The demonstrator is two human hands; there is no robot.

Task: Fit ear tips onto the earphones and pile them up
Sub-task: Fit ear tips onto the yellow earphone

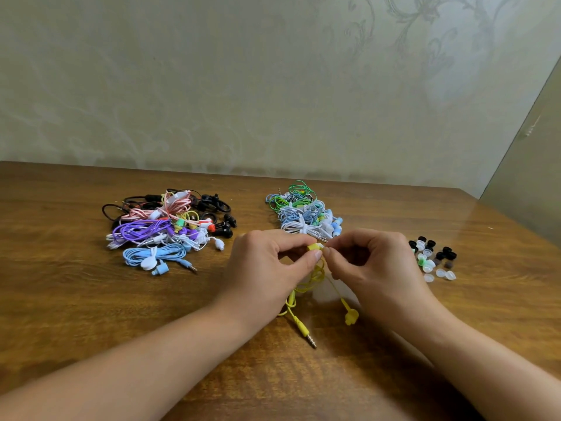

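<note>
Left hand (267, 262) pinches yellow earbud (313, 247); right hand (368, 262) pinches ear tip against it, fit unfinished. Second earbud (351, 317) dangles bare below. Loose tips (432, 258) right; two earphone piles (305, 212) beyond fingers.

Our two bare forearms reach in from the lower corners and converge at mid-frame. Our left hand (267, 262) is turned knuckles-up, thumb and forefinger curled and pinching a small yellow plastic earbud (312, 247). Our right hand (373, 262) faces it, fingers curled, its thumb and forefinger tips pressed against the earbud's end. The fingertips of both hands nearly touch.
</note>
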